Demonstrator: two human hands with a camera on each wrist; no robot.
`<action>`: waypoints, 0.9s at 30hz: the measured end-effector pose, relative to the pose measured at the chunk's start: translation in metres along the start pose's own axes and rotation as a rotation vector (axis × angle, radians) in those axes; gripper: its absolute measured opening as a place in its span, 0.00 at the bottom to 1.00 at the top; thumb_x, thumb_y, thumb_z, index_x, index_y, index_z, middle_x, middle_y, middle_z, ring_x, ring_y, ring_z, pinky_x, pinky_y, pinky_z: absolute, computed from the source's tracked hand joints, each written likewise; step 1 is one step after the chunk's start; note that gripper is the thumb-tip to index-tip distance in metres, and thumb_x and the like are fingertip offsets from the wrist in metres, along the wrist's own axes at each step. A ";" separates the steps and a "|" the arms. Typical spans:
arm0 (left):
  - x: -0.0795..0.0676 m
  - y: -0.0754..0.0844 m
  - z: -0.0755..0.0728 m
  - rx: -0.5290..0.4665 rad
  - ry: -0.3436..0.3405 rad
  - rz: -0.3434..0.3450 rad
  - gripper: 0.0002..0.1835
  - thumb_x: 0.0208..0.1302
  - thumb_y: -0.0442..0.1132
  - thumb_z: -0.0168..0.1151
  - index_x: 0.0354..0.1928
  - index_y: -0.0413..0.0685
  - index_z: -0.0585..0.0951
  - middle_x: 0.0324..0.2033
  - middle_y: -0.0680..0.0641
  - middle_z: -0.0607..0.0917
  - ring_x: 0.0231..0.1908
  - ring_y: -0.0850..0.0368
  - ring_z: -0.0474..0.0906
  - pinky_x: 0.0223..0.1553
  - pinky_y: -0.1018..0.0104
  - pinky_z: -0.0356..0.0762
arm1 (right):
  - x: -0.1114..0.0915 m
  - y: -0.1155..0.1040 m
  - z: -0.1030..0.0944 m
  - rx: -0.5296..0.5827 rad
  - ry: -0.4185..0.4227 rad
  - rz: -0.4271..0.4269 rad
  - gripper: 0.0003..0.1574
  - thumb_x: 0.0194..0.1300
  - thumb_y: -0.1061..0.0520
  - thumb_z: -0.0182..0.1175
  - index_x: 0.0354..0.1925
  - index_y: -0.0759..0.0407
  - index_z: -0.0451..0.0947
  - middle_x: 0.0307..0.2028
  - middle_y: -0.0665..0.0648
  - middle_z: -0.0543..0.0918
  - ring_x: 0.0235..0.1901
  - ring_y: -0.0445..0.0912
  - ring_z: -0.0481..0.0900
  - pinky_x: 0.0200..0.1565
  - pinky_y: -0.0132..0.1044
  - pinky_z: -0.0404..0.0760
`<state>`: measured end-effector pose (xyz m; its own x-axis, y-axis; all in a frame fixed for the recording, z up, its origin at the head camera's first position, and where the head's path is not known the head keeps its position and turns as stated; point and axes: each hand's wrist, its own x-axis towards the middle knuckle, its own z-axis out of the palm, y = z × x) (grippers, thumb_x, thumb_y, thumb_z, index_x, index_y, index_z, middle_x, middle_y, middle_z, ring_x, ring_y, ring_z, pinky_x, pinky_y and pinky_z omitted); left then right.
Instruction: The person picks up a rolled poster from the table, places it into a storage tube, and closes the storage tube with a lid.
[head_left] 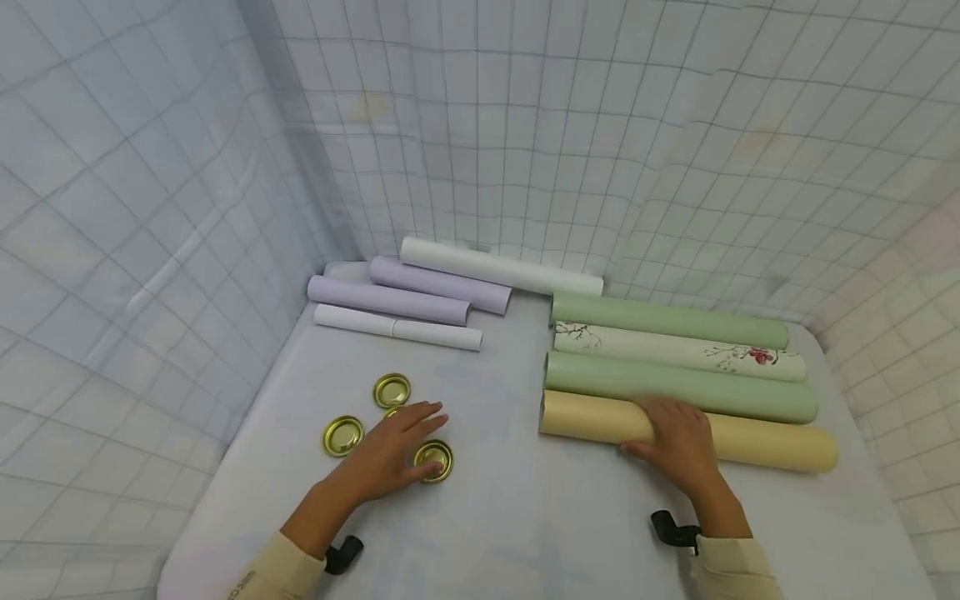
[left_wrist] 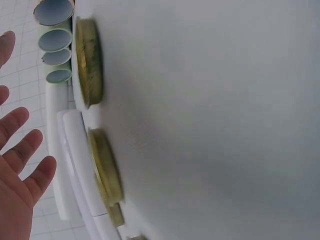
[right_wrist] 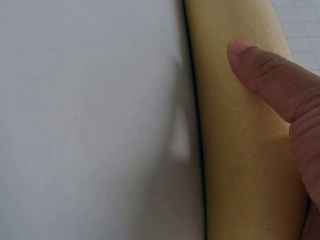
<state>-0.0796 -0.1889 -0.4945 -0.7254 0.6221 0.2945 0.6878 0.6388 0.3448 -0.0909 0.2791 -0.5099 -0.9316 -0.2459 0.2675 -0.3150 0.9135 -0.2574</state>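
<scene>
My right hand (head_left: 678, 442) lies over a gold wallpaper roll (head_left: 772, 442), the nearest in a row on the right. In the right wrist view its thumb (right_wrist: 270, 75) presses the roll's textured side; the other fingers are mostly hidden. My left hand (head_left: 386, 454) hovers with spread fingers above several round gold jar lids. One lid (head_left: 433, 461) is by its thumb, one (head_left: 343, 436) is to its left, one (head_left: 392, 390) lies beyond, and another (head_left: 393, 412) is partly covered by the hand. In the left wrist view, the left hand (left_wrist: 20, 185) holds nothing.
Behind the gold roll lie a green roll (head_left: 675, 387), a white flowered roll (head_left: 660, 346) and another green roll (head_left: 667, 321). Lilac rolls (head_left: 390, 298) and white rolls (head_left: 502, 268) lie at the back left. Grid-patterned cloth walls (head_left: 525, 125) surround the white table (head_left: 510, 517).
</scene>
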 end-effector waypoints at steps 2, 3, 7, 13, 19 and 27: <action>0.007 -0.005 -0.007 0.008 -0.009 0.005 0.36 0.55 0.48 0.76 0.65 0.44 0.76 0.65 0.43 0.73 0.65 0.44 0.69 0.61 0.48 0.72 | 0.000 0.000 0.002 -0.004 0.002 0.005 0.47 0.42 0.40 0.80 0.59 0.56 0.77 0.55 0.61 0.81 0.57 0.60 0.74 0.54 0.64 0.67; 0.011 -0.008 -0.010 0.009 -0.011 0.009 0.37 0.55 0.48 0.77 0.65 0.44 0.76 0.65 0.43 0.73 0.65 0.44 0.69 0.61 0.48 0.72 | 0.000 0.000 0.003 -0.004 0.003 0.008 0.47 0.43 0.40 0.80 0.59 0.56 0.77 0.55 0.61 0.81 0.57 0.60 0.74 0.54 0.64 0.67; 0.028 -0.021 -0.023 -0.004 -0.065 -0.009 0.36 0.58 0.48 0.75 0.66 0.44 0.75 0.66 0.42 0.72 0.65 0.42 0.68 0.61 0.47 0.71 | -0.001 0.000 0.004 -0.004 0.008 0.013 0.47 0.42 0.40 0.80 0.58 0.56 0.78 0.55 0.60 0.81 0.56 0.60 0.74 0.53 0.63 0.68; 0.051 -0.057 -0.041 0.017 -0.165 -0.148 0.34 0.64 0.50 0.69 0.68 0.44 0.73 0.66 0.41 0.72 0.65 0.41 0.68 0.63 0.43 0.68 | -0.001 0.001 0.002 0.002 0.035 -0.001 0.47 0.40 0.40 0.81 0.57 0.56 0.79 0.54 0.60 0.82 0.55 0.60 0.76 0.53 0.63 0.69; 0.074 -0.103 -0.052 0.085 -0.096 -0.209 0.29 0.64 0.46 0.69 0.62 0.37 0.77 0.58 0.36 0.77 0.59 0.37 0.72 0.60 0.42 0.69 | 0.000 0.001 0.002 0.022 0.052 -0.006 0.47 0.40 0.41 0.81 0.58 0.55 0.79 0.54 0.60 0.82 0.54 0.60 0.76 0.53 0.63 0.69; 0.082 -0.140 -0.045 0.055 -0.034 -0.288 0.26 0.64 0.42 0.69 0.60 0.36 0.78 0.57 0.36 0.77 0.59 0.37 0.71 0.61 0.42 0.68 | -0.002 0.001 0.004 0.036 0.058 0.006 0.48 0.39 0.41 0.81 0.58 0.55 0.79 0.53 0.60 0.82 0.55 0.60 0.75 0.53 0.63 0.68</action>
<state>-0.2370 -0.2476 -0.4783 -0.8905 0.4257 0.1607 0.4544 0.8144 0.3609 -0.0903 0.2787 -0.5142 -0.9218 -0.2199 0.3193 -0.3166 0.9023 -0.2925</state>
